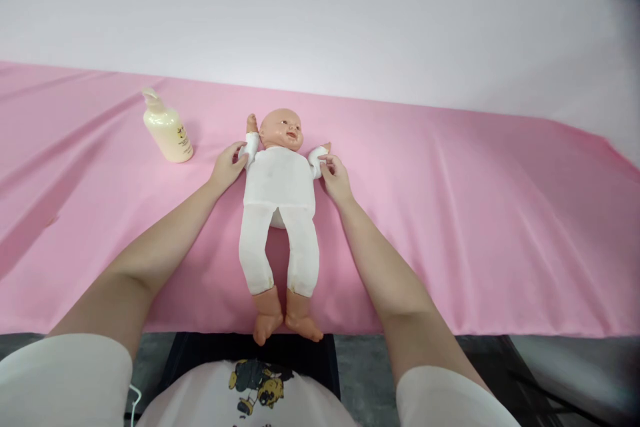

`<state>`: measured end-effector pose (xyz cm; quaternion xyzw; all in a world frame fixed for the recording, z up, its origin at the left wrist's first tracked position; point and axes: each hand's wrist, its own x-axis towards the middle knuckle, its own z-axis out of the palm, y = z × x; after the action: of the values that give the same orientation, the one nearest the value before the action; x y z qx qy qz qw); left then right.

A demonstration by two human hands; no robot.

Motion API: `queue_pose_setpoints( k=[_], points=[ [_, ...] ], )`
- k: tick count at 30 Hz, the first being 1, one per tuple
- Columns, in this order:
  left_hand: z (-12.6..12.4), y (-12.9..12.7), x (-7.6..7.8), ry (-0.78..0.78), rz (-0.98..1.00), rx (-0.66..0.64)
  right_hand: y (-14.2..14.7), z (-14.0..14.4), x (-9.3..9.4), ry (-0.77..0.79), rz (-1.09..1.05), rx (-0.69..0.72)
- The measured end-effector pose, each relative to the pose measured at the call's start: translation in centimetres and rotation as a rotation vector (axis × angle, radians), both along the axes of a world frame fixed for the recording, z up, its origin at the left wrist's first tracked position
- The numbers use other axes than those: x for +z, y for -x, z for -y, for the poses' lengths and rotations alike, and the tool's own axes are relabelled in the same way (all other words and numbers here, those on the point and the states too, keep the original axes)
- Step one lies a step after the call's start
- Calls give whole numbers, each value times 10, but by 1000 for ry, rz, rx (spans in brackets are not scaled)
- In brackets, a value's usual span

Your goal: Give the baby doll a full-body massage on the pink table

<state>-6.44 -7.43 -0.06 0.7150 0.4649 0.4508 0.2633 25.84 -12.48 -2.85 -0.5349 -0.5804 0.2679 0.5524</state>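
On its back in front of me lies a baby doll (279, 177) in white clothes, its head away from me and its bare feet over the table's near edge. Both its arms are bent upward beside the head. My left hand (230, 165) grips the doll's sleeved arm on the left, fingers curled around it near the elbow. On the other side, my right hand (334, 175) pinches the doll's other arm between thumb and fingers. Parts of my fingertips are hidden behind the sleeves.
A pale yellow pump bottle (169, 130) stands to the left of the doll. Pink cloth (425, 213) with folds covers the table, and a white wall (320, 20) rises behind it. A white cable (135, 400) hangs at the lower left.
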Motion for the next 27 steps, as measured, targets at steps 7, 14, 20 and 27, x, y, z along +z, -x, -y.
queue_pose_setpoints(
  k=[7, 14, 20, 27],
  points=[
    [-7, 3, -7, -107, -186, 107, 4, 1, 3, -11, 126, 15],
    [-15, 6, -15, 81, 65, 32, 0, -5, -4, 3, -71, 139],
    [-21, 6, -16, 216, 429, -124, -5, -10, -5, 19, -229, 179],
    [-12, 2, -5, 341, 634, -278, -1, 1, 12, 39, -476, 250]
  ],
)
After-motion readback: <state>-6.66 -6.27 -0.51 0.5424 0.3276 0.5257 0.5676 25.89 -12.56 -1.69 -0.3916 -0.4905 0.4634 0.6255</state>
